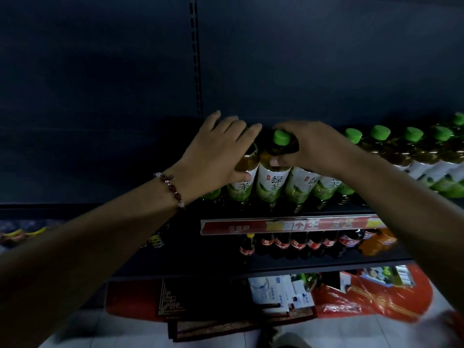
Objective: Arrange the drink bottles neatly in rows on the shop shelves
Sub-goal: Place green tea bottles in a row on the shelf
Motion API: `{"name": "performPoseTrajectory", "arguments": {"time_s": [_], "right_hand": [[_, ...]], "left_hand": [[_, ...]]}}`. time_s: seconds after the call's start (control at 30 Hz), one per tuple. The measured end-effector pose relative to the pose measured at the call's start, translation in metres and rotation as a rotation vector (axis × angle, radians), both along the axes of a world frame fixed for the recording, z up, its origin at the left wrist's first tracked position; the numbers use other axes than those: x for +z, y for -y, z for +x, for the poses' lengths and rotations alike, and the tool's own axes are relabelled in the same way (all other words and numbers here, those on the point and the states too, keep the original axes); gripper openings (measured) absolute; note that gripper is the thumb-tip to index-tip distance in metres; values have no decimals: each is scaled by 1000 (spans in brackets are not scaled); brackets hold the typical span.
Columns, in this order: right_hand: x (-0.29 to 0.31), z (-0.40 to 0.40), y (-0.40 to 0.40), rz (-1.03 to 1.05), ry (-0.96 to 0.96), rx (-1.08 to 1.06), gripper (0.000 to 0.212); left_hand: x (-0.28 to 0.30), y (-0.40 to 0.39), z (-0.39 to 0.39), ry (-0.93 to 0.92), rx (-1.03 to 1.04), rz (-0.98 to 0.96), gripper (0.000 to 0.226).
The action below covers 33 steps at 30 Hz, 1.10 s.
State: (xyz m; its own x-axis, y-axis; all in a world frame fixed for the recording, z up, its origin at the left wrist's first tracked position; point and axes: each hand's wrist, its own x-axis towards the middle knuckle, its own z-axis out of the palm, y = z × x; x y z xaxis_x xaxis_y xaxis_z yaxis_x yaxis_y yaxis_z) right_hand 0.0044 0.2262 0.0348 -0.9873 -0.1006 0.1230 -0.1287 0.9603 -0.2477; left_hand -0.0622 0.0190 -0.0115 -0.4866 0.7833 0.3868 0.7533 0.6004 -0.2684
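Note:
A row of green tea bottles with green caps and white-green labels runs along the dark upper shelf [326,212] toward the right. My left hand [216,151], with a red bead bracelet on its wrist, wraps over the top of one green tea bottle [244,177] at the row's left end; its cap is hidden under my palm. My right hand [311,146] grips the shoulder of the neighbouring green tea bottle [272,177], whose green cap [281,138] shows between thumb and fingers. The two bottles stand side by side, touching.
More green tea bottles [411,156] continue to the right edge. A red price strip [288,226] fronts the shelf. Cola bottles [301,243] and an orange drink bottle [376,241] stand on the shelf below. Red bags and boxes [364,295] lie on the floor. The shelf left of my hands is dark.

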Motion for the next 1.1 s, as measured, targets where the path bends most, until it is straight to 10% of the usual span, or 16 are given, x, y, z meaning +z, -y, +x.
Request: {"name": "performPoseTrajectory", "arguments": {"time_s": [0.17, 0.37, 0.63, 1.1], "right_hand": [[1, 1, 4, 97, 25, 13, 80], [7, -5, 33, 86, -24, 84, 83], [4, -22, 58, 205, 31, 89, 74], [9, -24, 50, 100, 118, 116, 72]], "left_hand": [[-3, 24, 7, 158, 50, 207, 109], [-61, 58, 25, 908, 148, 962, 114], [-107, 57, 26, 994, 196, 1005, 60], [-105, 60, 27, 874, 203, 850, 63]]}}
